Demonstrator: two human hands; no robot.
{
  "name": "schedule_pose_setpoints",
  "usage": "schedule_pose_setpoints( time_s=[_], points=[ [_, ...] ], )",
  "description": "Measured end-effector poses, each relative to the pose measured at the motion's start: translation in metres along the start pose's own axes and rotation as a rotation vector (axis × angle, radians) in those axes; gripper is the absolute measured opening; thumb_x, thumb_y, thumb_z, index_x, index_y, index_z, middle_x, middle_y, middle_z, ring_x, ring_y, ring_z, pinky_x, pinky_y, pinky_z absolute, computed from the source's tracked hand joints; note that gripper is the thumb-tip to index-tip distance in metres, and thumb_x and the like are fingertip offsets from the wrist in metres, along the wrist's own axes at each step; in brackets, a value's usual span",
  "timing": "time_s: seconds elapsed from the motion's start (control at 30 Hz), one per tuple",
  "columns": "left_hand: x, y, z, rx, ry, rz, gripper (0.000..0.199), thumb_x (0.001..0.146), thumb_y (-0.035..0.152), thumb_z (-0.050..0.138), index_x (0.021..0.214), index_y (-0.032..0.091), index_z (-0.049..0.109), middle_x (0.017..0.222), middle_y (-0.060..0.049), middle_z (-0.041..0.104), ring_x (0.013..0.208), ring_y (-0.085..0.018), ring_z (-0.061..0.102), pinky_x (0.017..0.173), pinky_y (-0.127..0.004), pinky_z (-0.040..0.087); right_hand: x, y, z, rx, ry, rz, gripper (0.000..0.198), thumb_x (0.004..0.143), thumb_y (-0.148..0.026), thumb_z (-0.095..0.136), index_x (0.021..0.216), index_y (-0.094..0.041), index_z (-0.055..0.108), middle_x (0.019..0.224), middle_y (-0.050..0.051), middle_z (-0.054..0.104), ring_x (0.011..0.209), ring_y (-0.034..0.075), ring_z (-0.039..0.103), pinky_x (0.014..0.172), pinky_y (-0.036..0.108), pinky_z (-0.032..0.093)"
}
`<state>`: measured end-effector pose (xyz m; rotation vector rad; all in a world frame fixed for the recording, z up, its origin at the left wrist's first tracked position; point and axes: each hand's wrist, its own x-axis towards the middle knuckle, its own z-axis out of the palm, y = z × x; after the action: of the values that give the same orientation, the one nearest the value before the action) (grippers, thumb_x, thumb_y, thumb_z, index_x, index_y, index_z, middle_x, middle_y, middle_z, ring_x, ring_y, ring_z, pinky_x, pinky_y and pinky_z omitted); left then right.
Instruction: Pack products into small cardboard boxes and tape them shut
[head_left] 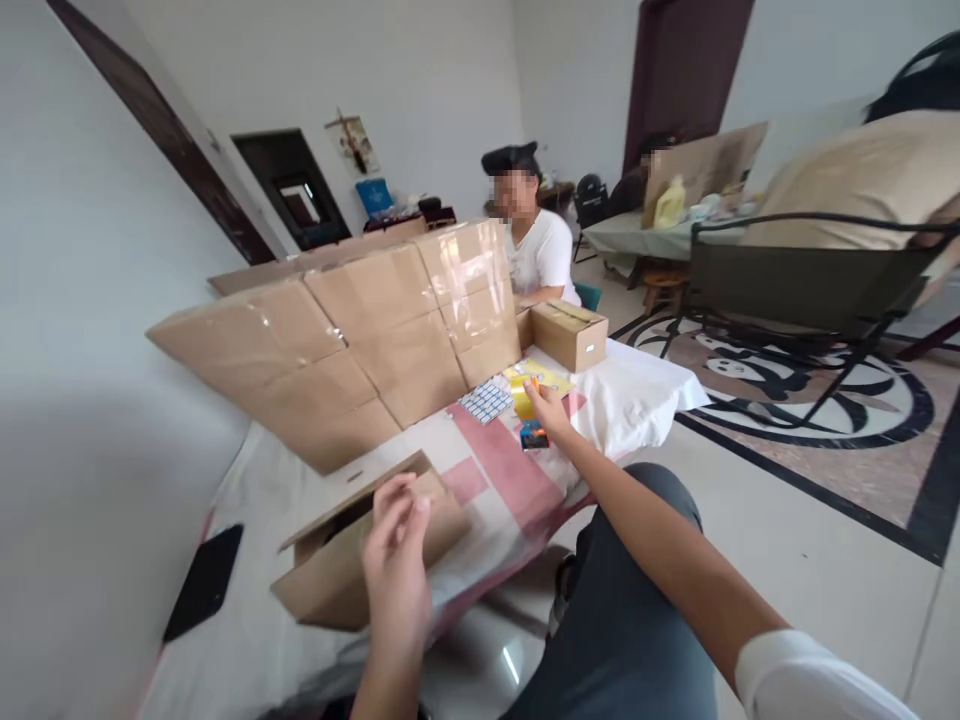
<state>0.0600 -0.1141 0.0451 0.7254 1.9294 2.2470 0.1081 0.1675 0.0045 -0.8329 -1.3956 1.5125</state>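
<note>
My left hand (pixel 397 560) is raised in front of an open cardboard box (pixel 330 590), fingers curled toward the thumb. Anything between those fingertips is too blurred to make out. Farther off, my right hand (pixel 550 408) reaches across the table and grips a small yellow item (pixel 522 397) with an orange part; its exact kind is unclear. Just below that hand lies a small blue and orange box (pixel 534 436). Beside it are a sheet with blue-and-white rows (pixel 486 401) and a yellow printed sheet (pixel 551 378).
A tall taped cardboard partition (pixel 397 330) stands along the table's far side. A closed carton (pixel 570 335) sits by the corner, and a black phone or tablet (pixel 204 582) lies at left. Across the partition sits a person (pixel 544 250) in white. Another person sits on a chair (pixel 795 290) at right.
</note>
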Motion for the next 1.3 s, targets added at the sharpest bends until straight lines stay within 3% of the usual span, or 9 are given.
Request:
schedule_pose_setpoints(
  time_s=[0.2,0.33,0.4,0.47,0.57,0.67,0.83,1.0,1.3],
  points=[
    [0.023,0.014,-0.011,-0.209,-0.095,-0.134,0.022,0.077,0.042,0.079,0.074,0.021,0.075,0.12,-0.005,0.058,0.116,-0.019,0.053,0.086,-0.024,0.046,0.0,0.018,0.008,-0.165,0.096,0.012,0.04,0.086,-0.054,0.063,0.085,-0.014,0.063,0.073,0.006,0.061,0.08,0.024,0.06,0.076,0.036,0.05],
    [0.027,0.015,-0.019,-0.274,-0.1,-0.125,0.019,0.077,0.039,0.08,0.073,0.022,0.075,0.112,-0.005,0.057,0.111,-0.016,0.052,0.078,-0.022,0.043,-0.017,-0.008,0.006,-0.243,0.128,-0.324,0.034,0.087,-0.044,0.064,0.106,-0.016,0.066,0.093,0.007,0.063,0.094,0.023,0.058,0.087,0.038,0.048],
    [0.027,0.015,-0.022,-0.242,-0.082,-0.123,0.021,0.078,0.04,0.079,0.072,0.021,0.074,0.109,-0.005,0.057,0.11,-0.017,0.053,0.081,-0.024,0.043,-0.04,-0.034,0.016,-0.202,-0.099,-0.577,0.026,0.093,-0.042,0.059,0.1,-0.019,0.07,0.091,0.006,0.065,0.088,0.021,0.06,0.083,0.035,0.048],
    [0.028,0.015,-0.026,-0.164,-0.085,-0.116,0.023,0.079,0.04,0.078,0.07,0.02,0.073,0.107,-0.005,0.057,0.108,-0.018,0.054,0.083,-0.026,0.044,-0.068,-0.063,0.031,-0.132,-0.421,-0.678,0.025,0.098,-0.038,0.055,0.092,-0.02,0.073,0.085,0.004,0.068,0.08,0.018,0.062,0.078,0.033,0.049],
    [0.028,0.016,-0.03,-0.055,-0.119,-0.066,0.022,0.083,0.039,0.074,0.072,0.02,0.073,0.106,-0.005,0.057,0.103,-0.018,0.056,0.08,-0.027,0.044,-0.102,-0.105,0.054,-0.17,-0.856,-0.66,0.023,0.099,-0.035,0.056,0.098,-0.021,0.075,0.082,0.002,0.07,0.073,0.014,0.062,0.07,0.028,0.048],
    [0.028,0.017,-0.033,0.067,-0.121,0.043,0.018,0.086,0.037,0.072,0.077,0.022,0.073,0.106,-0.004,0.057,0.1,-0.017,0.057,0.073,-0.026,0.044,-0.112,-0.128,0.067,-0.279,-1.111,-0.579,0.026,0.099,-0.033,0.055,0.09,-0.019,0.075,0.071,-0.002,0.065,0.062,0.01,0.054,0.057,0.021,0.039],
    [0.029,0.02,-0.036,0.306,-0.192,0.183,0.014,0.089,0.034,0.068,0.079,0.025,0.075,0.105,-0.003,0.058,0.094,-0.016,0.057,0.08,-0.03,0.046,-0.101,-0.121,0.061,-0.317,-1.161,-0.508,0.027,0.098,-0.029,0.055,0.083,-0.017,0.075,0.068,-0.003,0.062,0.06,0.008,0.049,0.056,0.02,0.035],
    [0.025,0.018,-0.033,0.291,-0.198,0.119,0.015,0.089,0.034,0.068,0.079,0.024,0.073,0.104,-0.003,0.06,0.094,-0.016,0.058,0.071,-0.029,0.042,-0.099,-0.103,0.043,-0.3,-1.149,-0.614,0.017,0.094,-0.031,0.062,0.096,-0.019,0.075,0.081,0.0,0.069,0.068,0.01,0.059,0.065,0.023,0.044],
    [0.013,0.016,-0.025,0.332,-0.247,0.13,0.016,0.089,0.035,0.068,0.078,0.024,0.073,0.103,-0.003,0.059,0.095,-0.016,0.059,0.079,-0.029,0.047,-0.105,-0.098,0.04,-0.252,-1.175,-0.615,0.022,0.098,-0.027,0.056,0.084,-0.018,0.07,0.066,-0.004,0.055,0.055,0.007,0.043,0.053,0.02,0.034]
  ],
)
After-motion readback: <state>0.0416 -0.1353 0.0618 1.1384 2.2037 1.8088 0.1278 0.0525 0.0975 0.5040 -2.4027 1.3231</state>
